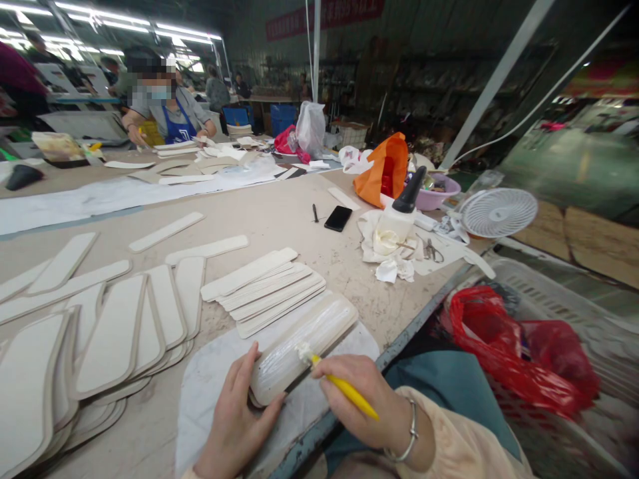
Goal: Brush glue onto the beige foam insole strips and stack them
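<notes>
A long white panel with rounded corners (pixel 309 332) lies on a pale sheet (pixel 200 392) near the table's front edge. Wet, glossy streaks of a white paste cover its top, and other panels seem to lie beneath it. My left hand (pixel 242 406) holds its near left end, thumb on one side and fingers on the other. In my right hand (pixel 359 396) is a yellow-handled brush (pixel 344 389), whose paste-covered tip touches the panel. Just beyond lies a fanned stack of narrow white strips (pixel 272 286).
Overlapping larger panels (pixel 112 332) spread across the left. A paste container with a black handle (pixel 397 216), scissors (pixel 433 251), a phone (pixel 338 218) and a fan (pixel 499 213) lie beyond. Right of the table, a crate (pixel 539 279) holds red plastic bags. A co-worker (pixel 172 113) sits opposite.
</notes>
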Action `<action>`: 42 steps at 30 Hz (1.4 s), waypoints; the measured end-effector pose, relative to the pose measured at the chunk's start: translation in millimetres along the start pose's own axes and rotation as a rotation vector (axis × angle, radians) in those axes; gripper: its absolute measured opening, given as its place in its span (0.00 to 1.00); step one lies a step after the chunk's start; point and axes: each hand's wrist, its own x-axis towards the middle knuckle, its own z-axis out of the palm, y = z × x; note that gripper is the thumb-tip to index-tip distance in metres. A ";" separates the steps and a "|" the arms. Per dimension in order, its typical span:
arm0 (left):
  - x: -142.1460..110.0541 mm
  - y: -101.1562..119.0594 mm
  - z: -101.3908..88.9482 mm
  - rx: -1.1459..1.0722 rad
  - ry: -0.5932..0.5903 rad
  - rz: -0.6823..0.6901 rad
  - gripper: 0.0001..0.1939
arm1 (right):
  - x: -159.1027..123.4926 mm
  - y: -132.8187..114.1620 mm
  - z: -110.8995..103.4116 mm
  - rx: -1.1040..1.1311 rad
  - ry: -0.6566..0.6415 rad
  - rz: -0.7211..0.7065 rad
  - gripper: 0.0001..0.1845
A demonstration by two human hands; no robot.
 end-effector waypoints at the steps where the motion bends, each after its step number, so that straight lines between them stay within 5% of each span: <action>1: -0.1 -0.1 0.1 0.005 -0.002 0.000 0.42 | 0.6 6.1 -6.0 -0.017 0.051 0.006 0.12; 5: -0.4 -0.6 0.4 0.028 -0.008 0.000 0.41 | 3.9 42.1 -25.4 -0.266 0.186 0.011 0.12; 10: -0.3 -1.1 0.6 0.039 0.001 0.013 0.41 | 10.1 67.1 -18.2 -0.505 0.134 0.080 0.12; 16: -1.4 -2.3 1.2 0.028 -0.001 0.014 0.41 | 7.0 40.2 6.3 -0.332 -0.049 -0.116 0.11; 25: -1.2 -1.2 -0.6 0.024 -0.003 0.014 0.42 | -3.9 59.6 -24.4 -0.430 0.183 -0.015 0.13; 29: -1.4 -0.8 -0.6 0.019 -0.001 0.009 0.41 | -10.9 51.5 -7.3 -0.436 0.060 0.005 0.12; 35: 0.2 0.3 -0.7 -0.007 0.010 0.016 0.41 | -9.5 14.8 16.7 -0.097 -0.116 -0.196 0.12; 38: -0.5 2.9 -2.4 -0.013 0.003 0.018 0.42 | -8.8 12.6 7.1 0.112 0.001 -0.066 0.11; 42: -1.5 6.9 -4.0 -0.031 -0.005 0.008 0.44 | -11.5 25.0 1.3 0.377 0.118 0.367 0.10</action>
